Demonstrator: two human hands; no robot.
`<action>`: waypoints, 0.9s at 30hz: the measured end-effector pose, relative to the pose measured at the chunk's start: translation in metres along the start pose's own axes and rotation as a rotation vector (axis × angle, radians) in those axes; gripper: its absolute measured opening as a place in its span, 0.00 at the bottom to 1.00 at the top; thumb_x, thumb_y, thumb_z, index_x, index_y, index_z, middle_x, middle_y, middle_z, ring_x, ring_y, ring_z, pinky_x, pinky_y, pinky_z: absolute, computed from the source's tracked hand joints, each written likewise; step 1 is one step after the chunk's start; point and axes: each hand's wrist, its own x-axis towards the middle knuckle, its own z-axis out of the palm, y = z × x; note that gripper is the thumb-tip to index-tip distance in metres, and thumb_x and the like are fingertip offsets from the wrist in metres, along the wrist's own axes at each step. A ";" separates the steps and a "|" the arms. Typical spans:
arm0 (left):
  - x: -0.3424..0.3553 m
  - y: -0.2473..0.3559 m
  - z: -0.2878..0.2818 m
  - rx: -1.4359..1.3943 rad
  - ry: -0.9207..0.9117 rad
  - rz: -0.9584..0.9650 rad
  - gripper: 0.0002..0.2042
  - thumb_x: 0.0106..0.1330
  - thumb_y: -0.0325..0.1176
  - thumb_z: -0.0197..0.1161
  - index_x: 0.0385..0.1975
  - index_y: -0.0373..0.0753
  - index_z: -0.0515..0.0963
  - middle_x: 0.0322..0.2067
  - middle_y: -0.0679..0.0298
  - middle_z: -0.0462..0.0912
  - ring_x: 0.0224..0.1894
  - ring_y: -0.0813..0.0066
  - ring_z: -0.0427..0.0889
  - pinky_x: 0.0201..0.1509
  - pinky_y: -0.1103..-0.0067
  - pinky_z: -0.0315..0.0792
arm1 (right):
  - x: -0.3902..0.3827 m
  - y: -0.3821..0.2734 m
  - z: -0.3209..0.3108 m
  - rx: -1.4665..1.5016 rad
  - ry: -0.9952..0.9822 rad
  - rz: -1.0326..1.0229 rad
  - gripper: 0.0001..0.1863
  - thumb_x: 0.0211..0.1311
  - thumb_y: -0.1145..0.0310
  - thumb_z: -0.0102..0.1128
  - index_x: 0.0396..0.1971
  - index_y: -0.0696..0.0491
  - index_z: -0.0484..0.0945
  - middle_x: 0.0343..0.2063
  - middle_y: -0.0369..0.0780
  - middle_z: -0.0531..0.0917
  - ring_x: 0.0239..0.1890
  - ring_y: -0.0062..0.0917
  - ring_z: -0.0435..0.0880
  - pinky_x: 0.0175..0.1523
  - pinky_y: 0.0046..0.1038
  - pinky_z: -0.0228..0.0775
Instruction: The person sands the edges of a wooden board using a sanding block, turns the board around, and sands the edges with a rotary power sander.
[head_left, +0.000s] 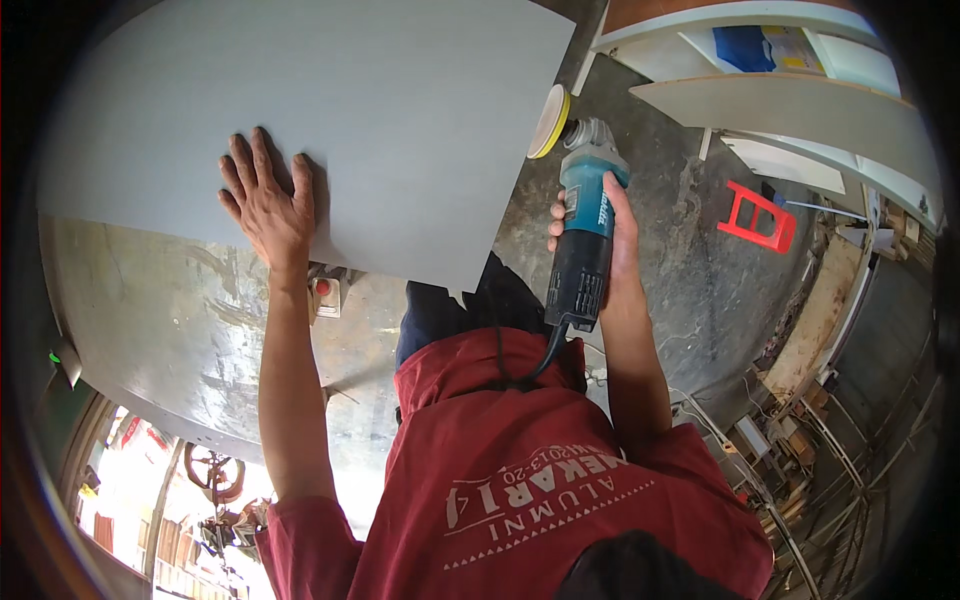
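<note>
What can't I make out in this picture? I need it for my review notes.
All in the head view:
- Right hand: palm hidden by the grinder.
- Left hand: palm hidden, face down on the board.
- Board: far edge cut off by the picture's top edge.
- Disc: contact with the board unclear from this angle.
- Cord: lost among the folds of the shirt.

Over toward two o'clock I can see white shelving [860, 64] with a blue cloth [743, 48] in it. Between two and three, a red plastic stool [784, 228] stands out against the scuffed grey floor [735, 320]. At three o'clock there's a long wooden plank [815, 320]; wood scraps [797, 440] clutter four. Around eight, a spoked wheel [212, 475] shows in bright daylight.
</note>
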 end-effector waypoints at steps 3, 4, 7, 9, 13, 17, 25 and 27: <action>0.001 -0.001 0.001 -0.009 0.000 -0.002 0.34 0.73 0.58 0.49 0.75 0.49 0.62 0.76 0.54 0.57 0.79 0.44 0.50 0.79 0.48 0.43 | -0.002 0.001 -0.005 -0.009 -0.034 -0.001 0.33 0.67 0.36 0.56 0.42 0.58 0.75 0.29 0.44 0.81 0.28 0.31 0.84 0.32 0.34 0.82; 0.001 -0.001 0.002 -0.009 -0.001 -0.001 0.34 0.73 0.58 0.49 0.75 0.49 0.62 0.76 0.54 0.57 0.79 0.44 0.50 0.79 0.48 0.43 | -0.002 0.001 -0.008 -0.006 -0.074 0.003 0.35 0.68 0.36 0.55 0.45 0.59 0.75 0.31 0.44 0.80 0.30 0.31 0.83 0.35 0.35 0.83; -0.001 -0.001 0.004 -0.002 0.007 0.003 0.34 0.72 0.58 0.50 0.75 0.49 0.62 0.76 0.54 0.57 0.78 0.44 0.50 0.79 0.49 0.43 | -0.002 -0.001 -0.007 -0.035 -0.061 -0.031 0.34 0.68 0.36 0.55 0.45 0.59 0.75 0.31 0.43 0.80 0.29 0.31 0.83 0.35 0.35 0.83; -0.004 -0.001 0.006 0.003 0.015 -0.003 0.33 0.74 0.60 0.49 0.76 0.54 0.61 0.77 0.58 0.55 0.79 0.49 0.50 0.79 0.49 0.43 | -0.007 0.002 -0.002 -0.016 -0.029 -0.020 0.33 0.67 0.37 0.57 0.42 0.58 0.75 0.29 0.43 0.81 0.27 0.31 0.84 0.32 0.34 0.82; -0.005 -0.002 0.007 0.017 0.024 -0.001 0.33 0.74 0.60 0.49 0.76 0.54 0.61 0.77 0.58 0.55 0.79 0.48 0.50 0.79 0.49 0.44 | -0.018 0.020 -0.005 -0.022 0.014 0.009 0.32 0.65 0.37 0.60 0.40 0.56 0.76 0.27 0.43 0.81 0.26 0.30 0.84 0.30 0.32 0.82; -0.003 -0.005 0.009 0.005 0.043 0.025 0.34 0.72 0.58 0.50 0.74 0.49 0.63 0.76 0.54 0.59 0.78 0.45 0.52 0.78 0.48 0.45 | -0.030 0.045 -0.012 -0.019 0.055 -0.008 0.31 0.65 0.37 0.60 0.39 0.56 0.76 0.27 0.43 0.82 0.25 0.30 0.85 0.29 0.31 0.83; 0.009 -0.022 0.020 -0.014 0.095 0.071 0.34 0.72 0.58 0.52 0.73 0.46 0.65 0.75 0.55 0.61 0.77 0.45 0.54 0.77 0.47 0.47 | -0.061 0.084 -0.036 0.121 0.077 0.003 0.32 0.66 0.37 0.58 0.40 0.57 0.77 0.27 0.42 0.83 0.25 0.30 0.85 0.31 0.33 0.83; 0.000 -0.013 0.032 -0.197 0.001 0.128 0.34 0.72 0.55 0.55 0.73 0.43 0.65 0.75 0.53 0.61 0.77 0.46 0.55 0.77 0.46 0.45 | -0.073 0.093 -0.048 0.213 0.072 -0.022 0.32 0.66 0.37 0.59 0.39 0.57 0.77 0.27 0.43 0.83 0.25 0.30 0.85 0.31 0.33 0.83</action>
